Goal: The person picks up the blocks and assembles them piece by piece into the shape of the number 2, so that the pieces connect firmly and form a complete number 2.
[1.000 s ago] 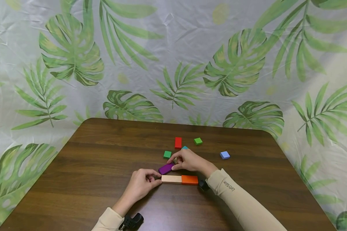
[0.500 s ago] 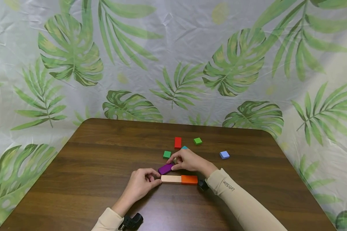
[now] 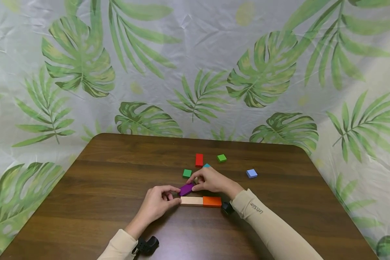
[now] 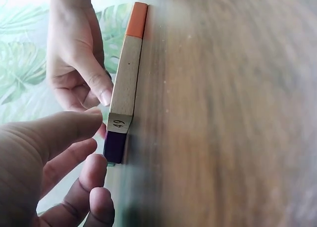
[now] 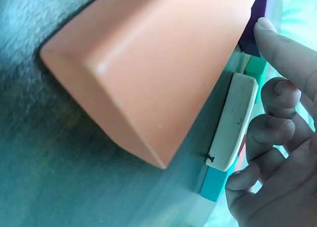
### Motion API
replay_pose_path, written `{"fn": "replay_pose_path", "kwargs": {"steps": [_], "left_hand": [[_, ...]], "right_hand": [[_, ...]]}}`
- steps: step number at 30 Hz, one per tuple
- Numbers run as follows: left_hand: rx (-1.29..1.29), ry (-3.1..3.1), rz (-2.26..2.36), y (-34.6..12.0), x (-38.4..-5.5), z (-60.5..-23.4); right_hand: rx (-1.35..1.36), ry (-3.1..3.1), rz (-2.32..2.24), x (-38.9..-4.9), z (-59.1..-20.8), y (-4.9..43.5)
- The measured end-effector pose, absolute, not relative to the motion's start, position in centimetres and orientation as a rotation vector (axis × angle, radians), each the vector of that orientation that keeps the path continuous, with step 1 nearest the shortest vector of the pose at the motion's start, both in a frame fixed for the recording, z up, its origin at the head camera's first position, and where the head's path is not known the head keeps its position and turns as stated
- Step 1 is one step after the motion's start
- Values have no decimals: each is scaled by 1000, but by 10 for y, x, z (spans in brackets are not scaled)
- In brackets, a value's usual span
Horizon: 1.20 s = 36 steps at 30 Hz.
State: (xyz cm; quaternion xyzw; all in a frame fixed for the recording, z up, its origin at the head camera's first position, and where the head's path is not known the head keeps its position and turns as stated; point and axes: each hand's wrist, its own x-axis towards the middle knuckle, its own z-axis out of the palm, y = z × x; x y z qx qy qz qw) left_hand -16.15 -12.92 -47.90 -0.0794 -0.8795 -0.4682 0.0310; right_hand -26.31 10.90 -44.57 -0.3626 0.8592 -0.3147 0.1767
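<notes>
A purple block [image 3: 186, 189] stands slantwise behind a plain wooden block [image 3: 191, 201] on the table. My right hand [image 3: 211, 180] pinches the purple block's right end between thumb and index finger, its other fingers curled. At the purple block's left end, the index finger of my left hand [image 3: 154, 204] touches it, while the thumb is beside the wooden block's left end. In the left wrist view that end bears the number 49. An orange block [image 3: 212, 202] adjoins the wooden block on the right, in one straight row.
Behind the hands lie a dark green block [image 3: 187, 173], a red block [image 3: 199, 160], a light green block [image 3: 221, 158] and a light blue block [image 3: 251, 173]. The right hand mostly covers a teal block [image 3: 207, 165] and another pale wooden block [image 5: 232, 120].
My left index finger has straightened and moved up onto the purple block's left end. The purple block has shifted very slightly. My right hand keeps its pinch almost unmoved.
</notes>
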Motion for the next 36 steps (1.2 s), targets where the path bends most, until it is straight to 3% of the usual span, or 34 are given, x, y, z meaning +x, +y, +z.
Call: {"fn": "replay_pose_path", "kwargs": {"steps": [11,36], "left_hand": [[-279,-2737,-1416,-129,-165,-481],[-217,-2734,-1449,-127,-164,-481]], "right_hand": [[-1005,2474,-923,-269,-448,123],[-688,2461,-1233,-292,-463,174]]}}
